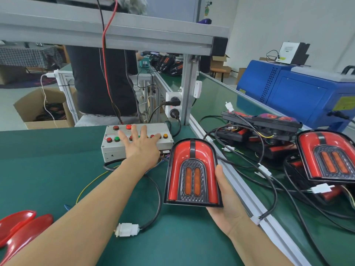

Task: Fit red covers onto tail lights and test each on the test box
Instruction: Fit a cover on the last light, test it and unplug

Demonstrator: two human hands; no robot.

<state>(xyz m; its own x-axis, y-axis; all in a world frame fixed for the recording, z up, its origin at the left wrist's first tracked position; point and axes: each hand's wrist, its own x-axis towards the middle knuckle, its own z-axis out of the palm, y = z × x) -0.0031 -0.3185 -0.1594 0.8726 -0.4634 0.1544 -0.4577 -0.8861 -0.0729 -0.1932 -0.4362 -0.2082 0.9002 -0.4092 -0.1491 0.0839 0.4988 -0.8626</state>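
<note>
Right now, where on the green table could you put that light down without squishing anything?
Bare green mat lies left of the test box, above the loose red covers. More lies near the front edge, below the white connector. Right of the aluminium rail it's crowded: a pile of tail lights and cables.

Left hand (141, 148) presses test box (115, 148); right hand (228, 206) holds tail light (192, 173).

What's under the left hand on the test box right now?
The left hand lies spread over the test box, its fingertips among the coloured push buttons. Which button it presses, and any buttons beneath the palm, are hidden.
</note>
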